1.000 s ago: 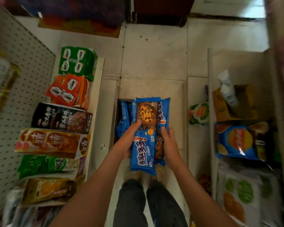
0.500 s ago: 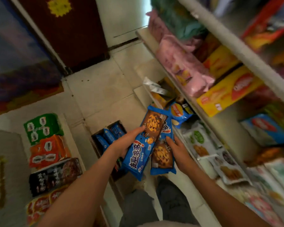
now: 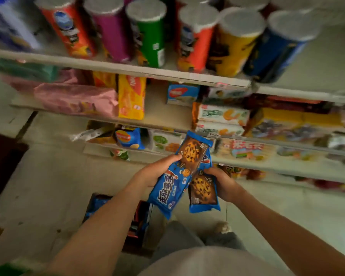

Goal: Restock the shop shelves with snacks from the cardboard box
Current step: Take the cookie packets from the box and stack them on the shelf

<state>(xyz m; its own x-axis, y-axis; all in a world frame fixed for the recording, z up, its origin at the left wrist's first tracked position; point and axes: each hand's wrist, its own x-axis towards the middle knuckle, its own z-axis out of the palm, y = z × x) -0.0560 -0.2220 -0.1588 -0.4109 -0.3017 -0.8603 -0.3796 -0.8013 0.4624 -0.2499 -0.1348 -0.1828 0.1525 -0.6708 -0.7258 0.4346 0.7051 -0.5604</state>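
Shop shelves (image 3: pixel 167 116) ahead | both hands clamp cookie packs (image 3: pixel 184 174) | slide flat into gap, labels outward

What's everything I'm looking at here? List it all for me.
Crisp tubes: about seven; orange, purple, green, yellow, blue; top shelf.
Pink packs: a few, second shelf, left.
Yellow box: one, second shelf.
Blue crisp bag: one, lower shelf.
Cardboard box: one, on the floor, blue packs inside.
Cookie packs: at least two, blue, held in front of the shelves.
Left hand: grip on the cookie packs.
Right hand: grip on the cookie packs.
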